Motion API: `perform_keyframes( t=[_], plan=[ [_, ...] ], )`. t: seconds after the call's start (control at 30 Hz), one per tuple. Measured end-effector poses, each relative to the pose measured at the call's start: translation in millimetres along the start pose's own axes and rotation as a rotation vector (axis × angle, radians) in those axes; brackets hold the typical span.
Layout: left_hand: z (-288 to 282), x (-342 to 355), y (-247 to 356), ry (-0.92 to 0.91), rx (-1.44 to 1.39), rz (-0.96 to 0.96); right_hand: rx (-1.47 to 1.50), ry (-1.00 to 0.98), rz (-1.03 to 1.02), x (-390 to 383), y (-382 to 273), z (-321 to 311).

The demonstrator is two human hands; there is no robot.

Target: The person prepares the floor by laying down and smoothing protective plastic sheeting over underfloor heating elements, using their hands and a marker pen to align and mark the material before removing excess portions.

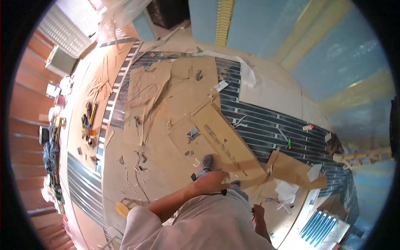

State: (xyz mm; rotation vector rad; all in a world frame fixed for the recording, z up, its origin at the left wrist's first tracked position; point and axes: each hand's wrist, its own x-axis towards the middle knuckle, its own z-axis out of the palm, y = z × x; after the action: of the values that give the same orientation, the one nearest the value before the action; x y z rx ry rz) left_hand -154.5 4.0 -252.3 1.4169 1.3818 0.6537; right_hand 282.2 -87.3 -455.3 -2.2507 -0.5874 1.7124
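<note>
My left hand (217,180) is in front of my waist, fingers curled beside a small pale bit; what they hold, if anything, is too small to make out. Low at my right side, my right hand (258,212) grips a thin red-and-black item (254,208), possibly a tool. Below me a foot in a speckled grey covering (207,162) stands on a cardboard sheet (196,150), which has cutouts and small dark scraps on it. A white crumpled sheet (285,191) lies right of my right hand.
Dark striped film (266,125) covers floor to the right, with a green-handled tool (288,142). Several tools (89,125) and cardboard strips lie at left, beside a cluttered ledge (52,154). Loose wires cross the cardboard. Blue sheeting (341,50) lines the right; a white box (62,60) stands back left.
</note>
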Motion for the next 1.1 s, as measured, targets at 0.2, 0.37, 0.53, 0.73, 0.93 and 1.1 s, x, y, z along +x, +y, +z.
perform_keyframes(
  t=[0.2,0.37,0.53,0.73,0.93,1.1],
  plan=[
    [-9.6,45.7,-31.4,-0.276,0.775,0.047,-0.394,0.109,-0.567,51.3,-1.5,26.5],
    [-20.9,55.2,-40.9,-0.302,0.728,-0.070,-0.518,0.326,-0.659,28.8,-73.0,64.0],
    [23.2,64.9,-35.9,-0.626,0.907,0.065,-0.038,0.569,-0.480,-20.2,1.3,31.9],
    [48.4,108.5,-11.3,-0.837,1.009,0.315,0.056,0.666,0.050,-70.6,131.2,57.8],
    [147.9,124.7,57.1,-0.885,1.134,0.393,-0.145,0.509,0.100,-74.9,312.1,104.3],
    [219.6,112.9,94.8,-0.927,0.939,0.446,0.014,0.488,0.015,-78.5,339.0,109.1]
  ],
)
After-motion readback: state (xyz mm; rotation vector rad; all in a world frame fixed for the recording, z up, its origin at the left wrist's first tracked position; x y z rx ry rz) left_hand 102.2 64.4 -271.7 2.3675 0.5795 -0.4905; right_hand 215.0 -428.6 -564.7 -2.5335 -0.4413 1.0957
